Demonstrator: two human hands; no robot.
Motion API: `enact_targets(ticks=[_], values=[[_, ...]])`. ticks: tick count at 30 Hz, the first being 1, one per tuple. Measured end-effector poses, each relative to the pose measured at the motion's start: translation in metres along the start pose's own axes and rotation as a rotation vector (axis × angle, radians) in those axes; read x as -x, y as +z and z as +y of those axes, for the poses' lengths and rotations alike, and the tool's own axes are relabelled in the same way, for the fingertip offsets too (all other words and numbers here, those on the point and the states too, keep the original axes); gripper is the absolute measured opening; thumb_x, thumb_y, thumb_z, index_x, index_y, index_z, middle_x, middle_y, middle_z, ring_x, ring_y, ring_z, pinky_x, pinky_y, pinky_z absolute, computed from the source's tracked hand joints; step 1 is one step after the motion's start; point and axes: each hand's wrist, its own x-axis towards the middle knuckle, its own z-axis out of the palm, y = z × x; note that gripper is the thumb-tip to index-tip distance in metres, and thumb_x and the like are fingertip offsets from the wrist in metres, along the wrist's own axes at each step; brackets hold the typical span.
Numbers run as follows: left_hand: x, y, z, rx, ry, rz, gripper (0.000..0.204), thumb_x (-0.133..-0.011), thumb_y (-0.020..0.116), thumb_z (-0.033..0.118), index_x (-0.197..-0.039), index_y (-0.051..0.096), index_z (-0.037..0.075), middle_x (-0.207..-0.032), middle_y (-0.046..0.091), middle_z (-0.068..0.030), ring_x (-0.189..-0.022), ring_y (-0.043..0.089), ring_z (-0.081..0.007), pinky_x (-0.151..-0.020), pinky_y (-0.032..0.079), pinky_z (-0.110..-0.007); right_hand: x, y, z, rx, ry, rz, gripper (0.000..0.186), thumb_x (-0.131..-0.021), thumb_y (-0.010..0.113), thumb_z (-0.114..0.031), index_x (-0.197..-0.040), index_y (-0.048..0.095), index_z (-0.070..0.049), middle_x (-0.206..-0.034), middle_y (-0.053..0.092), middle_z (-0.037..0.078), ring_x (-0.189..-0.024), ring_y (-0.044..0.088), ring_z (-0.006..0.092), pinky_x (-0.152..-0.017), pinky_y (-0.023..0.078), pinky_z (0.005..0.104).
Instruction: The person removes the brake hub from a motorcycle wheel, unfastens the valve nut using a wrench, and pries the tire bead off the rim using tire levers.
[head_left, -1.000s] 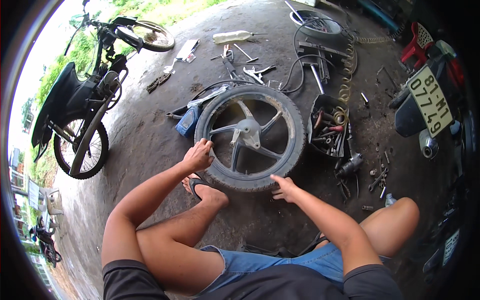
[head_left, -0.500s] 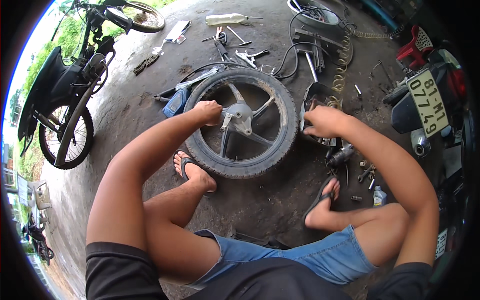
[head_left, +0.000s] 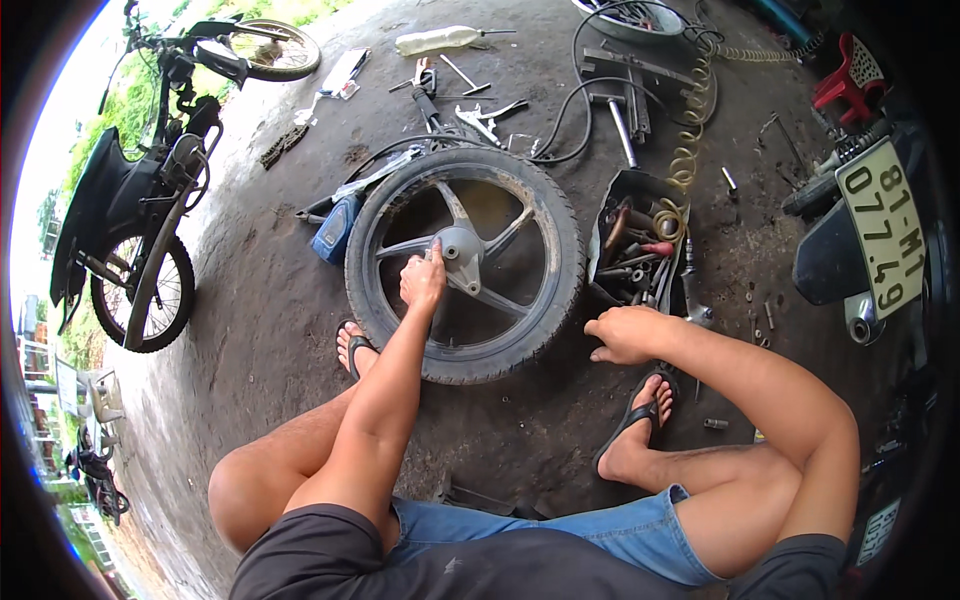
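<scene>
Dark, dirty floor runs under everything, and bright green plants show outside at the top left. Parked at the left is a black motorbike. At the right edge, a red chair stands near the back of another bike, with its number plate.

One motorbike wheel lies flat on the floor, in front of the person and between their feet and the tools. It has a black tyre, gray spokes and a round gray hub in the middle.

The left hand reaches over the wheel and is at the near left side of the hub. One finger points up along it, and the other fingers are bent. I cannot tell if they pinch anything.

The right hand is in the air, just right of the tyre and apart from it. Its finger and thumb are spread a little, with a gap between them. Just past it is a black box full of tools, one with a red handle. A curly tan hose hangs by the box.

Left of the wheel lies a blue bottle. Farther up are a T-shaped wrench, a white bottle and a gray tub.
</scene>
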Motion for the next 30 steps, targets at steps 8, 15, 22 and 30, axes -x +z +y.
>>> enact_targets(ticks=[8, 15, 22, 30], values=[[0.059, 0.022, 0.017, -0.368, 0.224, 0.157, 0.138, -0.062, 0.089, 0.07, -0.157, 0.024, -0.005, -0.139, 0.052, -0.0292, -0.131, 0.054, -0.0414, -0.107, 0.045, -0.054, -0.003, 0.005, 0.021, -0.137, 0.001, -0.009, 0.048, -0.095, 0.071, -0.039, -0.123, 0.07, -0.001, -0.111, 0.074, 0.025, -0.11, 0.07, 0.0412, -0.097, 0.055, 0.0486], [0.04, 0.028, 0.008, -0.236, 0.281, 0.137, 0.123, -0.063, 0.097, 0.048, -0.144, 0.032, -0.018, -0.124, 0.063, -0.031, -0.116, 0.067, -0.0397, -0.1, 0.057, -0.041, -0.017, -0.006, 0.016, -0.145, -0.03, 0.037, 0.048, -0.094, 0.071, -0.04, -0.122, 0.071, 0.0, -0.111, 0.075, 0.024, -0.109, 0.071, 0.0402, -0.097, 0.055, 0.0477], [0.037, 0.012, 0.004, -0.21, 0.264, 0.05, 0.107, -0.074, 0.087, 0.059, -0.142, 0.044, -0.011, -0.124, 0.067, -0.0272, -0.119, 0.067, -0.039, -0.1, 0.056, -0.041, -0.015, -0.006, 0.016, -0.092, -0.029, 0.032, 0.047, -0.095, 0.071, -0.04, -0.121, 0.071, 0.0, -0.11, 0.075, 0.024, -0.108, 0.071, 0.0405, -0.096, 0.055, 0.0484], [-0.065, 0.02, -0.07, 0.227, 0.479, -0.044, 0.057, -0.102, 0.063, 0.053, -0.093, 0.075, -0.003, -0.07, 0.065, -0.0085, -0.063, 0.055, -0.023, -0.063, 0.043, -0.041, -0.011, -0.008, 0.024, -0.034, 0.006, 0.032, 0.044, -0.095, 0.071, -0.039, -0.116, 0.072, -0.001, -0.108, 0.075, 0.024, -0.108, 0.071, 0.0409, -0.095, 0.055, 0.0492]])
